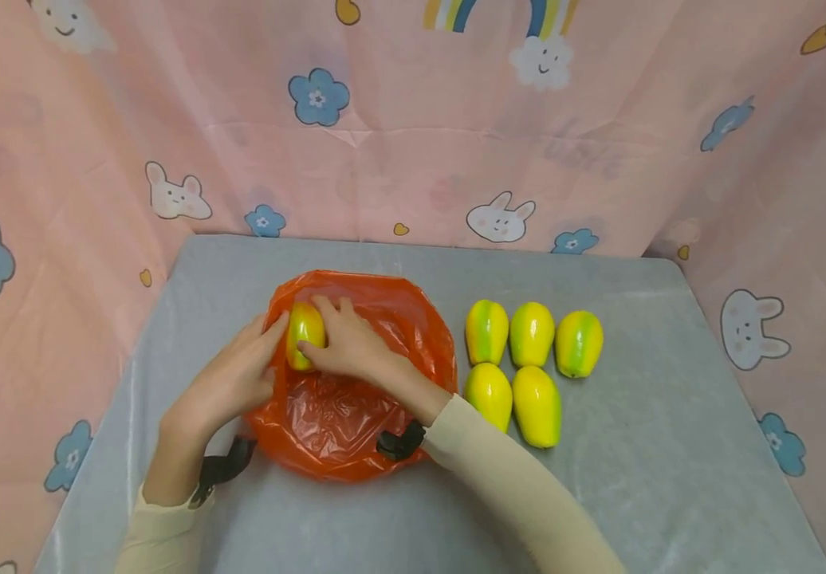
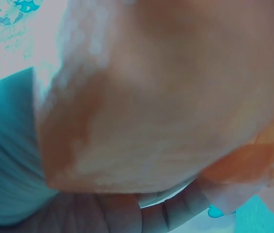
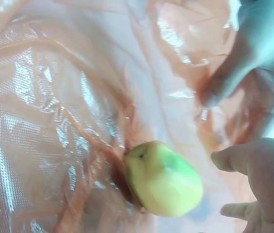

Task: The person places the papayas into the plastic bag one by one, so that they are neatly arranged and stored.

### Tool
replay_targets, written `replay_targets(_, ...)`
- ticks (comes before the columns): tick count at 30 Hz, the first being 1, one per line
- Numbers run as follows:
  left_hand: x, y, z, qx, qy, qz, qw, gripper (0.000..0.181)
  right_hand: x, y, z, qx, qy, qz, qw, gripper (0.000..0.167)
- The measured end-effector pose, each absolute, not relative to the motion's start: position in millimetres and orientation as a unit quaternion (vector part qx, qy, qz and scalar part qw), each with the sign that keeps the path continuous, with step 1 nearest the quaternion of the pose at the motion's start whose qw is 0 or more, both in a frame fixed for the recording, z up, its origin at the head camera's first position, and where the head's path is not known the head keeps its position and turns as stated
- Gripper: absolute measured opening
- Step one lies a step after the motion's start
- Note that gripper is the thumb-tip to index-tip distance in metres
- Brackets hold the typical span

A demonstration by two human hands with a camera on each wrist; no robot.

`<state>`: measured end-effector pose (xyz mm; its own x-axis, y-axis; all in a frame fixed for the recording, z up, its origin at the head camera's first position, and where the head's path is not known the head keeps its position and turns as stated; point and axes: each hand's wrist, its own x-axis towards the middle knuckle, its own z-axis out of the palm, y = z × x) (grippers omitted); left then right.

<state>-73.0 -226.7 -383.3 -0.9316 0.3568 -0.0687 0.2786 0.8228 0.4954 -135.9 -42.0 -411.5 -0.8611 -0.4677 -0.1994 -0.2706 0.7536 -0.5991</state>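
An orange-red plastic bag (image 1: 355, 458) lies with its mouth spread wide on the table. At its left rim my left hand (image 1: 234, 383) pinches the plastic, thumb inside and fingers outside; the left wrist view is mostly filled by that hand (image 2: 166, 107), close and blurred. One glossy yellow-green fruit (image 1: 304, 323), shaped like a mango or papaya, lies inside the bag near that rim. Over it reaches my right hand (image 1: 352, 343) with fingers spread. In the right wrist view, a gap shows between the fruit (image 3: 168, 182) and the right hand's fingers (image 3: 241, 160).
To the right of the bag, several similar fruits (image 1: 532, 335) stand in two rows on the grey tabletop (image 1: 657, 446). A pink curtain (image 1: 399, 167) with printed rabbits and flowers hangs behind and along both sides. A black wrist mount (image 1: 400, 442) overlaps the bag's front.
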Motion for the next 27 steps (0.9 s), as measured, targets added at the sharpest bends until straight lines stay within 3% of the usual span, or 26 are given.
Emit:
replay_targets(15, -75.9, -229.8, -381.9, 0.156, 0.953, 0.246, 0.082, 0.083, -115.9, 7.4, -376.5, -0.213, 0.904, -0.339, 0.149, 0.07)
replay_targets(27, -73.2, -227.7, -384.6, 0.144, 0.953, 0.247, 0.095, 0.085, -91.7, 48.1, -370.7, -0.198, 0.893, -0.399, 0.068, 0.078)
